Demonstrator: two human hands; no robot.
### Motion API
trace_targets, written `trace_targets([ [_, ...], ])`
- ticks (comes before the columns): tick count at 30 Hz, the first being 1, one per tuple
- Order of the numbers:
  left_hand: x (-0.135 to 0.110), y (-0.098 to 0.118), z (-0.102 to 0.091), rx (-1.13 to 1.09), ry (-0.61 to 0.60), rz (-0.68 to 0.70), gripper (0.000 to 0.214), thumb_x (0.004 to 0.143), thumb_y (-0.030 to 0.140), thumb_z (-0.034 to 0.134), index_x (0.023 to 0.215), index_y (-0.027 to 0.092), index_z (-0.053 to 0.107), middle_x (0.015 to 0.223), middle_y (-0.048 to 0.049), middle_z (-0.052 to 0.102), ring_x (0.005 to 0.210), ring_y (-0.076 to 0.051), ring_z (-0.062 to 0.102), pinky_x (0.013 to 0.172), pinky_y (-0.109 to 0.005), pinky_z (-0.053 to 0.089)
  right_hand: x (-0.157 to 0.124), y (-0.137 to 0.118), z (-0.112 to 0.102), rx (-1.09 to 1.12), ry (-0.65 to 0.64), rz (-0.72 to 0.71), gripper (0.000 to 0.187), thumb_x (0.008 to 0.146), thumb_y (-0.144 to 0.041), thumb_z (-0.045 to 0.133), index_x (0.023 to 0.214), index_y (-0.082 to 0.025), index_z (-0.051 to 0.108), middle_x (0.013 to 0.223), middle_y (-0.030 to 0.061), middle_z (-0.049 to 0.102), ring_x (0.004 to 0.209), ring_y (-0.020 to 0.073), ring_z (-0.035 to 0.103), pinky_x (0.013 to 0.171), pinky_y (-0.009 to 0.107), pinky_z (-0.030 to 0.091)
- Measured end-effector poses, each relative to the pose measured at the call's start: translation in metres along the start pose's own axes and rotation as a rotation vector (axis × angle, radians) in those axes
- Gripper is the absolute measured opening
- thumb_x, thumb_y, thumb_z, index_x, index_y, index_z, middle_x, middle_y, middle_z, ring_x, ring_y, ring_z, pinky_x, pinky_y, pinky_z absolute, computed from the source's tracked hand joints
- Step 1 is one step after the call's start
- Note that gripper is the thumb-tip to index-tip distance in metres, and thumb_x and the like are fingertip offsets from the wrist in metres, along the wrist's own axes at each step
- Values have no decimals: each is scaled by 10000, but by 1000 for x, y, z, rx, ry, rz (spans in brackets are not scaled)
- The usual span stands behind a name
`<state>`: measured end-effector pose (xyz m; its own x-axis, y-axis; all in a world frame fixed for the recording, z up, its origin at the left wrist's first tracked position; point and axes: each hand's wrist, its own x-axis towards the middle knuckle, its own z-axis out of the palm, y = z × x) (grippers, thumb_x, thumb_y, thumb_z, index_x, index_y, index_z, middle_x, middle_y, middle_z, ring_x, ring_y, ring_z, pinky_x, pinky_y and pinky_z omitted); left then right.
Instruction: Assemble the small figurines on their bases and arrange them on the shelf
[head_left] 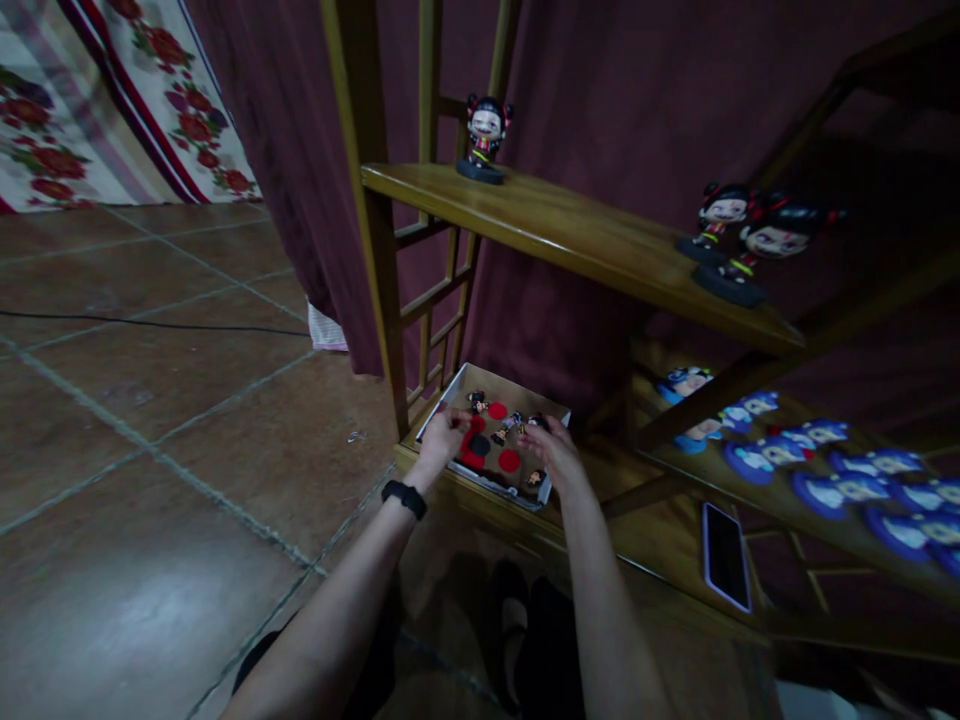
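A shallow white cardboard box [484, 376] rests on the low wooden shelf, holding several small dark-haired figurines and red round pieces. My left hand [445, 434], with a black band on the wrist, reaches over the box's left side. Its fingers are stretched out beside a red piece [474, 452] and a dark disc [478, 444]. Over the right side is my right hand [555, 450], fingers apart and curved close to a figurine [535, 421]; whether they touch it is hard to see. Another figurine [501, 434] lies between the hands.
Above the box runs a wooden shelf [570, 235] bearing a standing figurine [485, 135] at left and two more figurines [772, 240] at right. Several blue-and-white figures [840, 485] stand on the right-hand shelf. A phone [726, 556] lies on the low shelf. A cable [150, 322] crosses the floor.
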<state>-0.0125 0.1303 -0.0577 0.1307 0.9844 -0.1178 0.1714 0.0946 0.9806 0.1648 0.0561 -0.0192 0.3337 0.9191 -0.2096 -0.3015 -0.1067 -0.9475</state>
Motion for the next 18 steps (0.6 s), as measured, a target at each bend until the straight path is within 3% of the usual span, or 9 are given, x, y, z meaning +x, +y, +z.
trace_targets([
  [3,0,-10,-1,468,-11,120,184,695,166,583,862,184,659,821,-66,662,795,-199,603,741,-286,430,3,1,-1,-6,44,-18,315,527,-266,718,769,-213,523,714,-33,602,620,116,587,644,286,521],
  [6,-8,-14,9,728,-84,230,277,732,184,544,997,183,621,943,-104,642,906,-221,584,813,-306,410,5,3,0,-6,71,-37,322,500,-242,720,751,-213,520,718,-35,592,657,125,590,643,288,523],
  [9,-17,-13,23,860,-93,278,308,751,208,527,1050,153,578,1048,-141,587,1003,-232,534,870,-330,390,4,3,4,12,66,-37,318,489,-229,726,730,-209,519,714,-39,588,673,125,591,663,290,524],
  [13,-25,-11,39,995,-37,230,270,752,199,520,1008,122,563,1123,-186,510,1069,-269,474,864,-383,400,0,3,11,54,10,-28,315,496,-213,727,735,-203,523,701,-44,595,687,120,603,730,297,513],
  [18,-32,-5,45,943,-18,243,398,710,76,513,1106,117,488,1087,-182,538,1033,-268,509,840,-386,410,-1,4,16,47,-17,-33,309,514,-223,716,764,-196,536,701,-38,605,688,126,609,751,304,502],
])
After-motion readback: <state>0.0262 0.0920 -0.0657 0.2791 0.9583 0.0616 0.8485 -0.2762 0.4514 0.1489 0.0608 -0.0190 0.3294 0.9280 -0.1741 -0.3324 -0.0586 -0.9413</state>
